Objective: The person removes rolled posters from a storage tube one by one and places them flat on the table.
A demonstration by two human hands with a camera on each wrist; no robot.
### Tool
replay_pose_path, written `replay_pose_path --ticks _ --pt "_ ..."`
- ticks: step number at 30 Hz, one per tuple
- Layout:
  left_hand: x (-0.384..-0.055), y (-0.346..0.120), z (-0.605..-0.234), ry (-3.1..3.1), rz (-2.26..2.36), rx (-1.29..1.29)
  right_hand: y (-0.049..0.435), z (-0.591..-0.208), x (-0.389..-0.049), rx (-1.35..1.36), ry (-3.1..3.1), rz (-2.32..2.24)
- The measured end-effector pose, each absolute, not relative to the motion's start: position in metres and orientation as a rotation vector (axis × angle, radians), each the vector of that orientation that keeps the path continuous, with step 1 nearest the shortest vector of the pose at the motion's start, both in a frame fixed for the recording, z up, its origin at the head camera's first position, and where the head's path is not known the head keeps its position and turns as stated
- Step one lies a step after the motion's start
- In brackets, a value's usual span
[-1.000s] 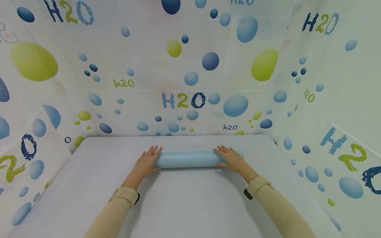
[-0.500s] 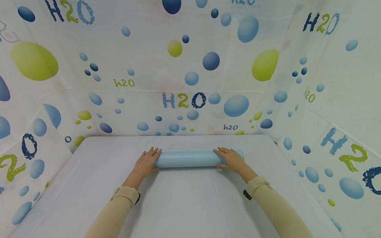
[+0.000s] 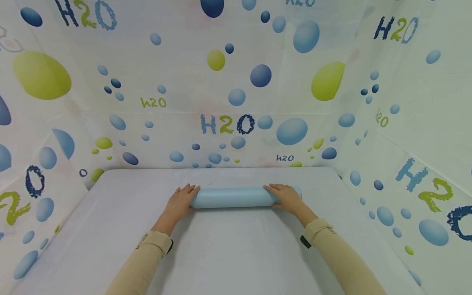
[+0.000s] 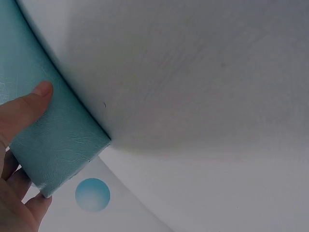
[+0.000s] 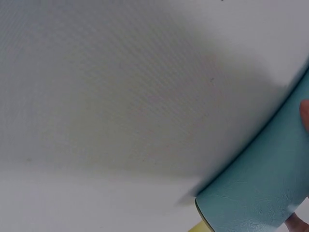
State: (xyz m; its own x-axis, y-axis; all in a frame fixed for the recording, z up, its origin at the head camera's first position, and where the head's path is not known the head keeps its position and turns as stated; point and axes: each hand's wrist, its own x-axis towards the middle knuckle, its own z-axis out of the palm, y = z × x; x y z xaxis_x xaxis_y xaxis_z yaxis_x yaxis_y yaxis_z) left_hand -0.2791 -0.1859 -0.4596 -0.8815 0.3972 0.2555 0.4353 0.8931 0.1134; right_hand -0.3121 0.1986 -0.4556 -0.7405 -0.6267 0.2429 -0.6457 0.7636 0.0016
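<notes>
A light blue rolled-up mat (image 3: 232, 198) with a finely creased, leather-like surface lies crosswise on the white table. My left hand (image 3: 179, 201) grips its left end. In the left wrist view the thumb (image 4: 29, 108) lies on the near side of the roll (image 4: 60, 140), with fingers round the opposite side at the end. My right hand (image 3: 289, 199) holds the roll close to its right end, which sticks out a little past the hand. The right wrist view shows the roll's end (image 5: 256, 188) and only parts of the thumb and a finger.
The white table (image 3: 232, 250) stretches toward me and to both sides. Behind it and at the sides hangs a white backdrop (image 3: 184, 82) printed with blue and green bubbles and "H2O" lettering. Cream sleeves (image 3: 136, 262) cover both forearms.
The fingers and thumbs of both hands have drawn in closer round the roll. The roll itself stays in nearly the same place.
</notes>
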Motion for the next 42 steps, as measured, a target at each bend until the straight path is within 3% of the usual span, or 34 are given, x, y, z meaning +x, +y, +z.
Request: replay_pose_path --ticks 42 --pt "-0.254 -0.172 -0.462 -2.809 -0.191 -0.624 0.218 -0.46 -0.296 1.075 -2.647 0.035"
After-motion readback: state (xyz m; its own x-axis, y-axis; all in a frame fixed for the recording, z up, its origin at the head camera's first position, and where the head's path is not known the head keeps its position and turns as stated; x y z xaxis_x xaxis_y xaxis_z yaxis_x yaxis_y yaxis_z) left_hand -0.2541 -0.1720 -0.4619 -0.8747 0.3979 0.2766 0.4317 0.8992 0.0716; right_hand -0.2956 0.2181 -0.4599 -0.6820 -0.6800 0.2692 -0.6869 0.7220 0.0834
